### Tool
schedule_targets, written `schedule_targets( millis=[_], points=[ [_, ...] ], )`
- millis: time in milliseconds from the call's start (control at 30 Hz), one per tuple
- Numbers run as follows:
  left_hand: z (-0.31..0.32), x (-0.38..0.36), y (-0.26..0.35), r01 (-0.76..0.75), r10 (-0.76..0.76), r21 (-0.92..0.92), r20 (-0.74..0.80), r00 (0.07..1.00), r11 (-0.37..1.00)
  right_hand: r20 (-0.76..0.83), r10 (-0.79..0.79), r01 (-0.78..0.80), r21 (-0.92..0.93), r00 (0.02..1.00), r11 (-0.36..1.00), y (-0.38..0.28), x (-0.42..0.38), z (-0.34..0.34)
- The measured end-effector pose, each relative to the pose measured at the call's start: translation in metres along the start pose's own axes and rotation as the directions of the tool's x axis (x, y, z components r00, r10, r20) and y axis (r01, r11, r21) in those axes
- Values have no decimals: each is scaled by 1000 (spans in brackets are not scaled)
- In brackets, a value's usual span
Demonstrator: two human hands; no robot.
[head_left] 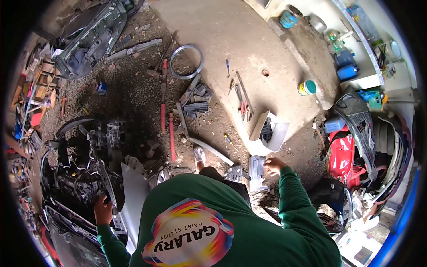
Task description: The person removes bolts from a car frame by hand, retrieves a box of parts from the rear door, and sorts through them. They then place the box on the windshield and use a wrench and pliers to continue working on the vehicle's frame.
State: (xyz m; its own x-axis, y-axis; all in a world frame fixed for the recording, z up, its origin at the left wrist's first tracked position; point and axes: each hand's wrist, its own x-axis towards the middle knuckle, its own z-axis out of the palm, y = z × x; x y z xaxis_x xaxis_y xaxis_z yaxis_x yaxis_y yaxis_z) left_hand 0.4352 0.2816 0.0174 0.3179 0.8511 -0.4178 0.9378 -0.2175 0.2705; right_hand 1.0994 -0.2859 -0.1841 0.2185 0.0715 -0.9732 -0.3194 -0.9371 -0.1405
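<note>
My left hand [103, 210] is at the engine bay [78, 178] of a car body on the left. Its thumb stands apart from the curved fingers, close to the inner edge beside a silver fender [133, 198]. My right hand [274, 166] is held out over the ground on the other side, fingers loosely bent and apart, with nothing visible in them. Just left of its fingertips lies a grey boxy part [257, 167]. Beyond it, an open white box [276, 132] holds a dark part [266, 130].
Red-handled pliers [243, 109], a long bar [244, 93] and a screwdriver [227, 66] lie on the concrete slab [213, 26]. A paint bucket [307, 87] stands there too. Red bars [172, 138] and a metal ring [187, 62] are ahead. Car panels [342, 153] crowd the right.
</note>
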Motion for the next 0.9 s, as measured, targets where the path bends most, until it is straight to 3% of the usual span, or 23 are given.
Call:
schedule_targets(
  millis=[133, 333, 400, 433, 500, 533, 600, 733, 900],
  points=[
    [9, -4, 1, 0, 1, -34, 32, 999, 999, -102, -77, 83, 61, 992, 995, -19, 9, -35],
    [15, -13, 4, -25, 25, -124, 3, 1000, 992, -96, -132, 141, 85, 987, 986, -33, 24, -30],
    [-1, -26, 49, 204, -193, -110, 105, 976, 973, -69, -141, 144, 43, 988, 989, -33, 25, -19],
    [2, -27, 38, 207, -196, -111, 99, 976, 972, -52, -127, 130, 52, 990, 990, -28, 28, -15],
    [16, -21, 7, 86, -74, -175, 77, 994, 981, -18, -94, 95, 72, 995, 993, -13, 42, -7],
    [24, -19, -1, 95, -84, -174, 68, 994, 980, -24, -63, 64, 63, 998, 996, -13, 34, -3],
    [29, -21, -17, 9, -7, -85, 27, 1000, 996, -39, -61, 63, 53, 997, 997, -4, 30, 3],
    [33, -21, -8, 26, -27, 20, 43, 999, 999, -54, -39, 43, 75, 998, 996, 19, 35, 2],
    [53, -7, -13, 67, -66, -29, 23, 998, 997, -85, -34, 41, 81, 996, 996, 23, 20, -4]
  ],
)
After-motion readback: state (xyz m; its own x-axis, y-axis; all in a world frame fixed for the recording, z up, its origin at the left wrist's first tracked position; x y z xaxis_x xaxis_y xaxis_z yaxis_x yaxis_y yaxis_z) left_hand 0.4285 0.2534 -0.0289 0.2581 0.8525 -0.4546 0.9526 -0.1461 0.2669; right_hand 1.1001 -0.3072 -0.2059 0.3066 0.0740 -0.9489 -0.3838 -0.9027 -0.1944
